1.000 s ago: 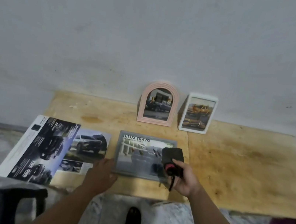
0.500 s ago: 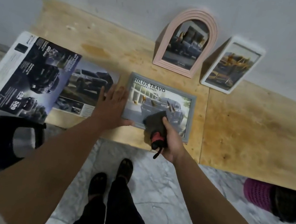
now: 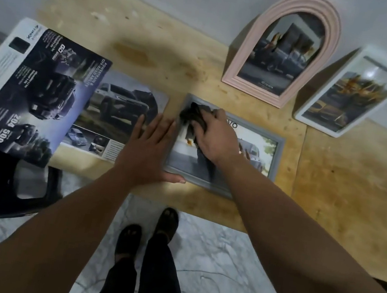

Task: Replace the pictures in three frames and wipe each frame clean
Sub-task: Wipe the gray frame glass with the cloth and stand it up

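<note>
Right hand grip closed on dark cloth, pressing at far-left corner of grey frame lying flat on surface. Frame's long axis runs rightward from grip. Left hand flat, open, bracing frame's left edge.

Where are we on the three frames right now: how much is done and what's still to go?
All three frames hold car pictures. The pink arched frame and white frame stand against the wall, seemingly finished, though their wiping can't be confirmed. In hand: the right hand presses a dark cloth on the grey frame lying flat, the left hand steadying its edge. Left: finish wiping and stand it up.
</note>
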`<state>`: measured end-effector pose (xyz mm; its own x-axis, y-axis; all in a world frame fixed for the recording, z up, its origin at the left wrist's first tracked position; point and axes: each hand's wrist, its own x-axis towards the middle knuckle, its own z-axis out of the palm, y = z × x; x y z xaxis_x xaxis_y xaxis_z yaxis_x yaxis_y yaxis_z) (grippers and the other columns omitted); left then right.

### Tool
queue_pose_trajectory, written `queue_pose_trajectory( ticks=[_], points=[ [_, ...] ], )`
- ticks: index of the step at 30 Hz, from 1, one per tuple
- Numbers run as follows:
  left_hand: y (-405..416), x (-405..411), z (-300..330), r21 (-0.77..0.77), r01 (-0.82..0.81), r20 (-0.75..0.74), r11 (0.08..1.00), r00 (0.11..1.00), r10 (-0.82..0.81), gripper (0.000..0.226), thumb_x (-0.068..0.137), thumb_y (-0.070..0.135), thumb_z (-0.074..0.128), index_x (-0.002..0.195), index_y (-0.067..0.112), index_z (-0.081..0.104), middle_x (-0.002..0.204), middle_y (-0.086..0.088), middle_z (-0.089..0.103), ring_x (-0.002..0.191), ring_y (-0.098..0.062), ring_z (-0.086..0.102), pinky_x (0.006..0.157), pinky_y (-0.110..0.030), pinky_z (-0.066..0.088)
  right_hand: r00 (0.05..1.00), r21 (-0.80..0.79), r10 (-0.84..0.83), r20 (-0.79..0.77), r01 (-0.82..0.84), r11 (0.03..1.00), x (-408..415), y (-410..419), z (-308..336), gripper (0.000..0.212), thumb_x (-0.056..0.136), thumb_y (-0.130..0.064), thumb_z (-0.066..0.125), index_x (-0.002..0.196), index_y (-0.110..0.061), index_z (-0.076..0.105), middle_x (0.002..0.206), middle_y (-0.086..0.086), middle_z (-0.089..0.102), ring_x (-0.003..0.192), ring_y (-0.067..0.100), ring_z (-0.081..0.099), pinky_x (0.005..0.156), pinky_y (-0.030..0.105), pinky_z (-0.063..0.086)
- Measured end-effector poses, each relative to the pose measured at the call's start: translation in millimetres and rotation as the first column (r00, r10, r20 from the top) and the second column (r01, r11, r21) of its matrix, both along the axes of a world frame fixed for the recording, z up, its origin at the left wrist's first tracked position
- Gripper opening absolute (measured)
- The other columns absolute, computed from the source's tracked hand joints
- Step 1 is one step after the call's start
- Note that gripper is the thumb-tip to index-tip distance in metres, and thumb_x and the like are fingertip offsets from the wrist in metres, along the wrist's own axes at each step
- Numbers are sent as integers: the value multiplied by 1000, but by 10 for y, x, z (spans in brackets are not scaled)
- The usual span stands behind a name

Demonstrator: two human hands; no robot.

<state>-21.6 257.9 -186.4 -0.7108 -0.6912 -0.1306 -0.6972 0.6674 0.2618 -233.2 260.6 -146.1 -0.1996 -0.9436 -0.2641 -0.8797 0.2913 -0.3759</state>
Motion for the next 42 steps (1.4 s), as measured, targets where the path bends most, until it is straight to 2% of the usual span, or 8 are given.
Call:
queue_pose_trajectory(
  ticks=[2,9,25,30,34,37,40,42],
  points=[
    [-1,-3,-12,-13,-2,-11,1000,1000,2,140,62,104,36,162,10,12,169,-11,17,158,-30,8,122,-64,10,996,-41,20,-88,-24,999,76,58,-104,47,103,-42,49,142,-17,55,123,15,49,86,38,63,69,41,54],
    [-11,-2,-52,-32,-20,-12,999,1000,19,139,62,104,37,161,8,19,169,-9,20,158,-30,9,122,-64,10,978,-128,96,-186,-121,984,46,21,-153,45,104,-40,49,138,-12,58,115,15,53,73,39,62,57,42,54],
    [24,-6,-42,-28,-40,-45,999,998,39,133,61,102,40,158,12,30,166,-7,28,157,-28,12,124,-62,6,981,-85,195,-12,-195,977,380,675,-37,41,105,-39,46,140,-21,59,122,7,57,97,35,65,81,44,52],
    [24,7,-29,-28,-41,-34,999,999,40,130,65,96,47,161,13,19,169,-4,19,158,-25,6,124,-61,7,985,-23,153,73,-152,988,420,894,27,34,104,-39,49,125,-19,67,108,4,59,90,30,65,74,41,52],
    [11,-3,-21,-22,-27,-19,999,999,26,137,62,104,35,161,9,20,169,-9,21,158,-28,8,123,-62,8,944,174,41,328,-103,979,213,682,306,27,104,-36,54,87,-21,67,76,0,66,65,18,66,63,32,53],
    [11,-9,-21,-14,-32,-27,999,999,32,140,60,105,37,161,11,19,168,-9,22,158,-28,8,124,-62,7,911,40,-67,406,55,998,-39,392,450,32,104,-31,56,77,-19,68,59,-7,65,51,9,63,58,28,48],
    [9,-2,-33,-13,-32,-13,999,999,32,142,59,107,35,163,13,12,170,-7,15,159,-26,3,124,-61,5,979,-132,-42,198,69,989,-217,94,364,27,103,-38,54,106,-20,74,93,4,58,74,19,62,68,31,47],
    [5,-1,-40,-15,-30,-7,999,1000,30,141,60,107,32,163,12,12,171,-6,14,159,-26,2,124,-61,4,998,-90,63,8,-62,994,-244,11,217,37,102,-42,51,130,-21,65,108,8,51,86,28,60,75,36,51]
  ],
)
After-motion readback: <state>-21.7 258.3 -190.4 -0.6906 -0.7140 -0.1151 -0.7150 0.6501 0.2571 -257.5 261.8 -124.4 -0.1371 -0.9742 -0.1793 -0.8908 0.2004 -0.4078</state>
